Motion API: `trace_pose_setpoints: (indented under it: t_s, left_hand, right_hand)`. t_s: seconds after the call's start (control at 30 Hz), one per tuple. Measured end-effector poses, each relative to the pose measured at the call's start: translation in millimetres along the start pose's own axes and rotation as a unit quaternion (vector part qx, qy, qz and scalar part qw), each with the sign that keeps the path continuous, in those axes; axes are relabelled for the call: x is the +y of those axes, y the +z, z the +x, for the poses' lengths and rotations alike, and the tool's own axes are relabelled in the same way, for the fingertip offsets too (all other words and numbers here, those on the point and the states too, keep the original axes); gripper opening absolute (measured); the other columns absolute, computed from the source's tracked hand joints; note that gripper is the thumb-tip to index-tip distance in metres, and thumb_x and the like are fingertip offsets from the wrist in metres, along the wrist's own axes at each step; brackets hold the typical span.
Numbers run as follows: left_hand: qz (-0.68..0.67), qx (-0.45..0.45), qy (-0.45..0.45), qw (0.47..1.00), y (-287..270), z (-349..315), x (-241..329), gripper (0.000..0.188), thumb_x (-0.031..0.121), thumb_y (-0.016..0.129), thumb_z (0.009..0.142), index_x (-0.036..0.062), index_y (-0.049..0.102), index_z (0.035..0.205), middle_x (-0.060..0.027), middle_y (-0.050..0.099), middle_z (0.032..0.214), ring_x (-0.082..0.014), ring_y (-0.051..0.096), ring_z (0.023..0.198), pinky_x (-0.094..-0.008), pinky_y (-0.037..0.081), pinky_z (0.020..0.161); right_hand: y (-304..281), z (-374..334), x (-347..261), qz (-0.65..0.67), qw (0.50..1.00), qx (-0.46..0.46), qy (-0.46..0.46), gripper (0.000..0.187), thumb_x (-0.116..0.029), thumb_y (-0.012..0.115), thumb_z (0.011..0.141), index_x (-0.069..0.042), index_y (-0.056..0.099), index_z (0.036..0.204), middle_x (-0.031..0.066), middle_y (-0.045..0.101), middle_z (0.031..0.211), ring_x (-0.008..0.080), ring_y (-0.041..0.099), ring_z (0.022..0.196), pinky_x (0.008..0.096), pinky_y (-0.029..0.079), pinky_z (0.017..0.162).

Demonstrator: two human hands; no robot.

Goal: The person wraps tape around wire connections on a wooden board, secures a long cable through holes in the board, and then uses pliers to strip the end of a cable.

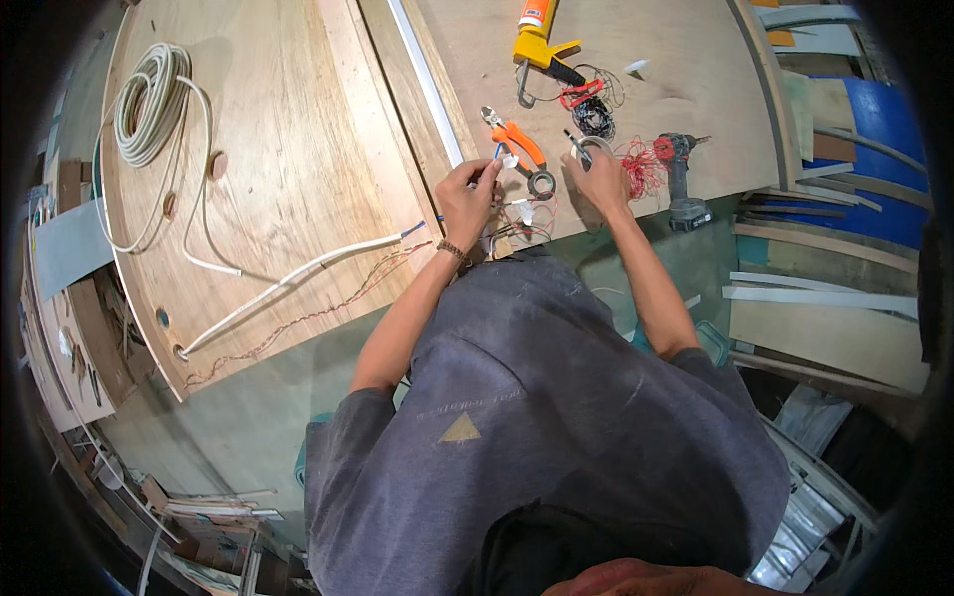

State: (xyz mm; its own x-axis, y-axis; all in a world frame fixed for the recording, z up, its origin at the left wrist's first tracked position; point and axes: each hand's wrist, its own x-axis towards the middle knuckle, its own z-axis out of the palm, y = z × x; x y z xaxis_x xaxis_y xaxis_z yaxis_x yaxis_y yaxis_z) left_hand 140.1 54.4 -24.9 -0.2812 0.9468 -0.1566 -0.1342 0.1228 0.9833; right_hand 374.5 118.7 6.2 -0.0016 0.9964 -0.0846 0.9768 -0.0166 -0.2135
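My left hand (467, 207) is closed in a pinch on a thin blue wire (499, 152), with a small white tag (510, 162) at the fingertips. In my right hand (600, 185) is a dark pen (576, 146), its tip angled up and left. A pale ring-shaped roll (596, 145) lies by those fingers, partly hidden. Between the hands rest orange-handled cutters (521, 141) and a roll of black tape (542, 185). Loose thin wires (517, 234) and another white tag (525, 212) are just below, at the board's near edge.
A yellow caulking gun (542, 50), black wire bundle (593, 117), red wire bundle (642, 167) and cordless drill (682, 184) lie on the right-hand board. The left panel holds coiled white cable (149, 104), a thick white cable (288, 260) and twisted wires (298, 328).
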Motion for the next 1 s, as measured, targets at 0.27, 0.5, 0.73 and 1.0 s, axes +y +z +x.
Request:
trace_pose_setpoints:
  t_s: [0.27,0.5,0.73,1.0]
  left_hand:
    - [0.066,-0.005,0.039,0.997,0.3,2.2,2.0,0.023,0.019,0.074,0.094,-0.0038,0.073,0.098,-0.0076,0.072,0.076,-0.0098,0.067,0.064,-0.0240,0.053,0.054]
    - [0.009,-0.062,0.021,0.998,-0.6,14.5,-23.3,0.021,0.018,0.074,0.095,-0.0007,0.067,0.098,-0.0004,0.065,0.076,-0.0054,0.059,0.062,-0.0219,0.048,0.051]
    - [0.006,-0.052,-0.016,0.998,-0.7,12.6,-10.3,0.019,0.017,0.071,0.097,-0.0020,0.067,0.095,-0.0016,0.066,0.072,-0.0056,0.058,0.058,-0.0222,0.045,0.049]
    - [0.085,-0.039,-0.018,0.995,3.4,14.6,-3.8,0.022,0.019,0.070,0.097,-0.0027,0.070,0.092,-0.0054,0.069,0.071,-0.0085,0.064,0.060,-0.0251,0.050,0.053]
  right_hand:
    - [7.8,-6.5,-71.4,0.542,0.791,-0.261,0.111,0.033,-0.036,0.079,0.089,-0.005,0.075,0.099,-0.0026,0.064,0.086,0.0047,0.050,0.062,0.0239,0.039,0.053]
    - [39.6,-2.5,-54.1,0.581,0.760,-0.258,0.137,0.020,-0.027,0.078,0.091,-0.008,0.075,0.098,-0.0065,0.061,0.077,0.0003,0.045,0.058,0.0200,0.031,0.047]
    - [52.2,-10.5,-62.1,0.585,0.791,-0.168,0.063,0.022,-0.025,0.077,0.092,-0.004,0.076,0.099,-0.0031,0.068,0.085,0.0034,0.055,0.071,0.0215,0.042,0.060]
    - [48.5,-16.9,-66.0,0.602,0.782,-0.140,0.080,0.026,-0.025,0.077,0.091,0.001,0.076,0.097,0.0019,0.072,0.090,0.0075,0.060,0.082,0.0242,0.048,0.073]
